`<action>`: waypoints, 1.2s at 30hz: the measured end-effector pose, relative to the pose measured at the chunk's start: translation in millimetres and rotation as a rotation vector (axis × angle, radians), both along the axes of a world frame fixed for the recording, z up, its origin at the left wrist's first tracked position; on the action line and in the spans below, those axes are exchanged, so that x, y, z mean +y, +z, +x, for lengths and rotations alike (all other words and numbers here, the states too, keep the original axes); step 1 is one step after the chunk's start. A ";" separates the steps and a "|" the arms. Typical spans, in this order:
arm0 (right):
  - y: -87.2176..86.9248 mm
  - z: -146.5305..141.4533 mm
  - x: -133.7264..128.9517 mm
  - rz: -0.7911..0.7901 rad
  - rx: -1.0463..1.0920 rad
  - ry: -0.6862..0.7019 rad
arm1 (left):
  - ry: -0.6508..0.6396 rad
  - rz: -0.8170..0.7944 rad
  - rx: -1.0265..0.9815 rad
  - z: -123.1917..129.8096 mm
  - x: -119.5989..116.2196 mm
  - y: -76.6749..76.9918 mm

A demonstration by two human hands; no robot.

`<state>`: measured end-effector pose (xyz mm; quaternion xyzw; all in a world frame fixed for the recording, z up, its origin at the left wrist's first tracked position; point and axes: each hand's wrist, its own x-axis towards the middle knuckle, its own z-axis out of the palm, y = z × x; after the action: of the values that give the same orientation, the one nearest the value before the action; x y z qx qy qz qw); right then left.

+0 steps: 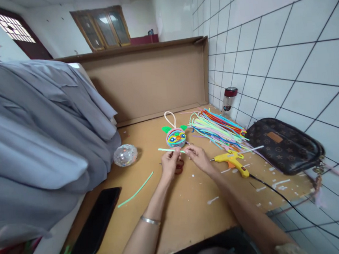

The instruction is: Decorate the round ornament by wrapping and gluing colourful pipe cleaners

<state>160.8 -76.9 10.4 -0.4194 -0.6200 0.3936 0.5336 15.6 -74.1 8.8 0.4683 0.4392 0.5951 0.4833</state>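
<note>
A light green pipe cleaner (163, 149) runs crosswise between my two hands. The fingers of my left hand (170, 159) pinch it near the middle. My right hand (196, 154) is closed on its right end. Just beyond the fingertips stands a round animal-faced ornament (176, 137) with green ears, blue eyes and a white loop on top. Red-handled scissors (179, 167) lie between my hands, partly hidden by the left one. Another green pipe cleaner (136, 191) rests on the table, left of my left forearm.
A yellow glue gun (231, 161) with a black cord lies at right, near a pile of coloured pipe cleaners (217, 126), a brown bag (284, 144) and a glass bottle (229, 98). At left are a faceted clear ball (125, 155), a black phone (97, 222) and grey cloth (40, 146).
</note>
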 end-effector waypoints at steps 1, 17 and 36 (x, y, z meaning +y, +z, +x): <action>-4.4 -2.8 -1.1 -0.035 0.035 0.023 | 0.011 -0.037 -0.077 -1.8 -3.4 -5.2; -15.7 16.7 -5.5 0.120 -0.437 -0.100 | 0.547 0.592 0.874 -26.1 -18.1 -17.7; -3.9 60.1 -72.2 0.083 -1.015 -0.783 | -0.149 0.203 0.432 -4.8 -19.7 -34.7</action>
<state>220.9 -149.1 6.5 -0.7279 -0.6111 -0.1020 0.2938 10.8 -93.8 -25.9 0.6618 0.4344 0.4853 0.3712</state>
